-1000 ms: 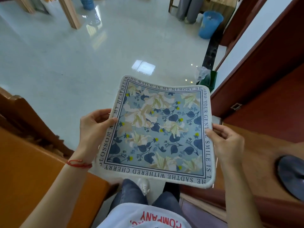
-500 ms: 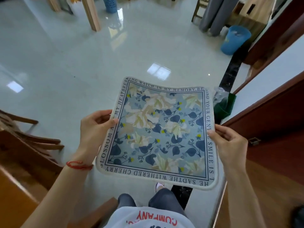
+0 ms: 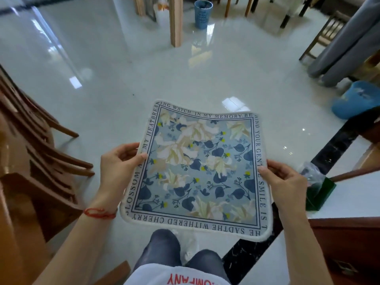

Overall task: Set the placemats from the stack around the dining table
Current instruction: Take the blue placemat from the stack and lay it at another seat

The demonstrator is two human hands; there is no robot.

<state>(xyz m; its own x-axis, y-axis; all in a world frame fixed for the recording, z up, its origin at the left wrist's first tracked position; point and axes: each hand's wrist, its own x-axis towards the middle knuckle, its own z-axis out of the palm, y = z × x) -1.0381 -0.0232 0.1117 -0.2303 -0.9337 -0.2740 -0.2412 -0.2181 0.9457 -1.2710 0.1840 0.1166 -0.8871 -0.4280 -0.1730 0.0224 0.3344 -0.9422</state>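
Gripping a single placemat by its two side edges, the person holds it out flat in front of the body, above the glossy pale floor and clear of any table. The left hand pinches the mat's left edge, thumb lying on the printed border and the other fingers curled underneath. The right hand pinches the right edge the same way, thumb on top near the lettering, fingers tucked below. The mat is square with rounded corners, a blue floral centre and a band of dark capital letters running round its pale rim; its far edge dips slightly in the middle. A red string bracelet circles the left wrist. Below the mat's near edge show dark jeans and a white shirt with red letters. Brown wooden chairs stand at the left of the view. Two blue bins sit on the floor, one far ahead and one at the right, near grey draped fabric.
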